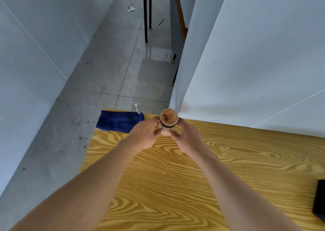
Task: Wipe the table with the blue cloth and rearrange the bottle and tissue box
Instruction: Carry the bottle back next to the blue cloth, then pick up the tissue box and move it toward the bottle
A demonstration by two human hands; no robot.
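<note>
Wooden-lidded bottle (168,123) gripped upright by left hand (144,134) and right hand (187,136).

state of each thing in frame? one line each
bottle: upright at the table's far edge, lid on, held from both sides
left hand: grips the bottle
right hand: grips the bottle
blue cloth: folded, lying flat on the far left corner, untouched
table: wood-grain top
dark object: at the right edge, cut off by the frame, cannot identify

I see the bottle (168,123) upright at the table's (175,178) far edge, between both hands, with the cloth (117,121) at the far-left corner.
</note>
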